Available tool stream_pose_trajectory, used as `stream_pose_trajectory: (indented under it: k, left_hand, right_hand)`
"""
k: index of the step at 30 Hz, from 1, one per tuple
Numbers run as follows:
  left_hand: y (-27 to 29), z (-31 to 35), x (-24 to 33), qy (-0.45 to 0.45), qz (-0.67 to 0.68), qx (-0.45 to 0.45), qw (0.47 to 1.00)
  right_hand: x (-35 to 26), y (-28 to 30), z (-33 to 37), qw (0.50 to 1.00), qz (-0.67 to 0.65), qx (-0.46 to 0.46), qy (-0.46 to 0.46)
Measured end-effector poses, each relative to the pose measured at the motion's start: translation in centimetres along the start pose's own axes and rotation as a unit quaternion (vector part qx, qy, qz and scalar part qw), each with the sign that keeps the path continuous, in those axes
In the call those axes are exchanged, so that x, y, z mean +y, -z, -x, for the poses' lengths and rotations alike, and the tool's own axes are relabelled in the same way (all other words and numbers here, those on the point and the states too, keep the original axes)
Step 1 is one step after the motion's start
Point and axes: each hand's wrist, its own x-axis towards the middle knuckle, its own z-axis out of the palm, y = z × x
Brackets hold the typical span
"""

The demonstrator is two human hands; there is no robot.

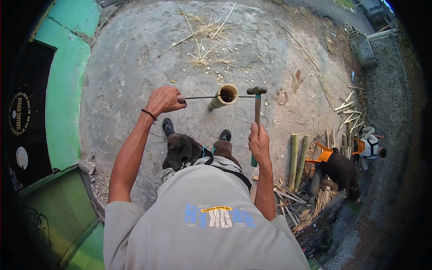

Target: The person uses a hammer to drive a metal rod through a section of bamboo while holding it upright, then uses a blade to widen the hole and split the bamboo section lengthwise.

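Note:
My left hand (164,101) is closed round the rounded handle of a long-bladed knife (200,97), seen nearly edge-on as a thin dark line. Its blade lies level across the top of an upright bamboo section (219,102); the tip sticks out on the right side. How deep the blade sits in the bamboo I cannot tell. In my right hand (259,144) is a hammer (257,108) with a teal grip, held head up. The hammer head is at the blade's tip end; whether they touch is unclear. The bamboo is hollow and stands on concrete ahead of my feet.
Split bamboo strips (288,200) and whole bamboo lengths (294,162) lie at the right. A person in dark clothes (339,171) bends there, another (371,146) beyond. Thin sticks and chips (202,45) litter the concrete ahead. A green wall (67,99) borders the left.

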Motion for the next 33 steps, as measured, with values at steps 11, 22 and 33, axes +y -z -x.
stream_pose_trajectory:
  k: [11, 22, 33]
  left_hand:
    - [1.1, 0.0, 0.2, 0.038, 0.037, -0.016, 0.998]
    - [0.9, -0.1, -1.5, 0.048, 0.014, -0.004, 0.999]
    - [-1.3, 1.1, 3.2, 0.162, 0.145, -0.03, 0.976]
  right_hand:
    - [-5.5, 0.9, 0.9, 0.931, -0.175, 0.123, 0.295]
    - [-8.8, 3.9, 1.3, 0.98, -0.177, 0.012, 0.084]
    - [-10.8, 1.9, 2.7, 0.953, -0.261, -0.085, 0.126]
